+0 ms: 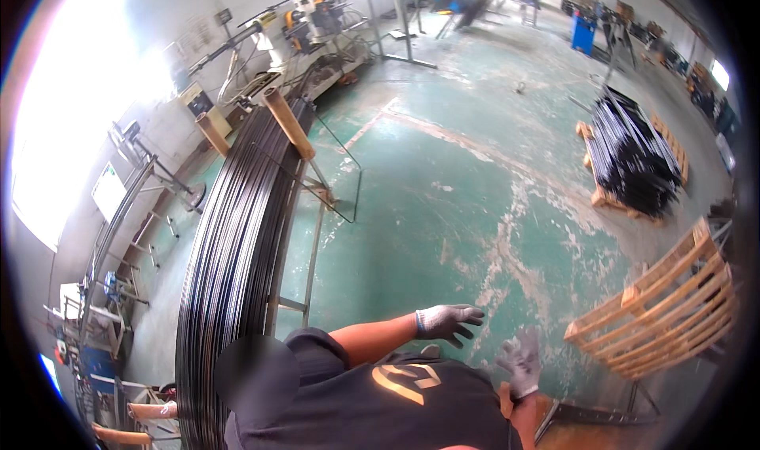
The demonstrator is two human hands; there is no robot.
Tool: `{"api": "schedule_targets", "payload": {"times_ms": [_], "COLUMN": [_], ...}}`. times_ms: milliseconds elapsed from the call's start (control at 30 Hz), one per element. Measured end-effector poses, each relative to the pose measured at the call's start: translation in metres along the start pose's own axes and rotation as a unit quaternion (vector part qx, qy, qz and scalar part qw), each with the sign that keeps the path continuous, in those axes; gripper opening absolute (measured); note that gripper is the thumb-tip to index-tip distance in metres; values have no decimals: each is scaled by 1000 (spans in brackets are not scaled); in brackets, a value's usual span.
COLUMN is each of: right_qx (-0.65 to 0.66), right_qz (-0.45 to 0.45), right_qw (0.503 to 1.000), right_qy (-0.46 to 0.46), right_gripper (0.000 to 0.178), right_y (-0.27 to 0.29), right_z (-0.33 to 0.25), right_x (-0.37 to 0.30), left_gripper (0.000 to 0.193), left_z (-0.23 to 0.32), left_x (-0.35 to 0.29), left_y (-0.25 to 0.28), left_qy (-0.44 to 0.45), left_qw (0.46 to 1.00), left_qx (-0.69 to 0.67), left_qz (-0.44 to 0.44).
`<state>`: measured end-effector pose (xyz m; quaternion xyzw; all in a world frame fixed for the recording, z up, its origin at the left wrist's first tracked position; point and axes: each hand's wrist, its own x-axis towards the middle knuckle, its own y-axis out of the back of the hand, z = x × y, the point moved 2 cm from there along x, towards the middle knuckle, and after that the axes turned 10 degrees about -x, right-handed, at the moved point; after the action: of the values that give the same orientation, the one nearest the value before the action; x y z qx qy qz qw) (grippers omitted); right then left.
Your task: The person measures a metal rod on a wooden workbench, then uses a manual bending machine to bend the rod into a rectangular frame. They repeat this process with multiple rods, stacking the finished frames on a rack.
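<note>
My left hand [450,323], in a pale grey knitted glove, reaches out in front of my dark shirt with its fingers apart, and nothing shows in it. Close by on the right is my right hand [521,359], also gloved, its fingers spread and holding nothing. Both hands are in the air over the green floor [396,244]. By my right wrist is a small brown piece [505,400] whose kind I cannot make out. Left of me runs a long bundle of thin dark metal rods or strips [229,268], lying on a rack with brown tube-covered posts [289,124].
A slatted wooden pallet [657,311] is tilted at the right. Farther back, black metal parts [633,149] are stacked on another pallet. A brown surface with a dark metal edge [598,416] lies at lower right. Machinery [277,42] stands at the far left, a blue bin [583,33] far right.
</note>
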<state>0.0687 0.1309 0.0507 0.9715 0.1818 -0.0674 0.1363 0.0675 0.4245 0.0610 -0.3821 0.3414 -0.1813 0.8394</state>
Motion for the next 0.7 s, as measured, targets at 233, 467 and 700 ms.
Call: {"api": "schedule_targets", "payload": {"times_ms": [233,467,700], "right_qx": [-51,-41,-42], "right_qz": [-227,-295,-429], "right_qw": [968,939,880], "right_qy": [96,170,200], "right_gripper": [109,98,84], "right_y": [-125,-202,-276], "right_z": [-115,-152,-267], "right_x": [138,285,410], "left_gripper": [75,75,53], "left_z": [81,222,357], "left_x": [-3,-9,-59], "left_y": [10,89,136], "left_qy": [-128,-128,-287], "left_qw": [981,986,954], "left_qx": [-48,61,88], "left_qz": [-135,-85,6]}}
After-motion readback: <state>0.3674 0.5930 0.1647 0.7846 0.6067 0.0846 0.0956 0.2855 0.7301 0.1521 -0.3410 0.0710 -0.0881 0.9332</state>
